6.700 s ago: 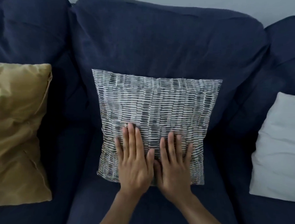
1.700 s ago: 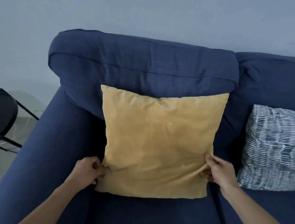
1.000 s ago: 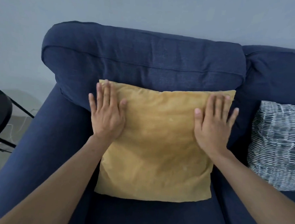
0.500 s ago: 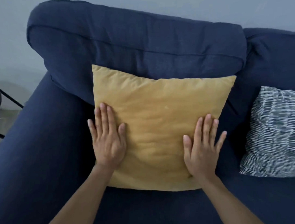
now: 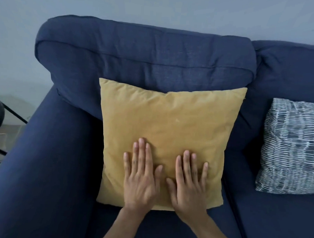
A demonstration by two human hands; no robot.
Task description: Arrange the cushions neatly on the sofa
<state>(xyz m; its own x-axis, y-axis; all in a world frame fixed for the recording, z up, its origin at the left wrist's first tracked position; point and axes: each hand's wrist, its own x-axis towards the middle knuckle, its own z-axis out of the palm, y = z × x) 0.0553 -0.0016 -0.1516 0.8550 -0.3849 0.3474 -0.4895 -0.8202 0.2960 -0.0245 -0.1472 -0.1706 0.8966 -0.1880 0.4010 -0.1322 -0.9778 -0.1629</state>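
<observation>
Square mustard-yellow velvet cushion [image 5: 166,130]: upright against the backrest of the navy blue fabric sofa [image 5: 144,55], edges level. Left hand [image 5: 141,174] and right hand [image 5: 189,181]: flat, fingers spread, pressing its lower half, gripping nothing. Right of both: grey-and-white striped cushion [image 5: 291,146]. Behind: pale wall [image 5: 157,7].

2 cushions [image 5: 166,130], 2 hands [image 5: 141,179], 1 sofa [image 5: 144,53]
</observation>
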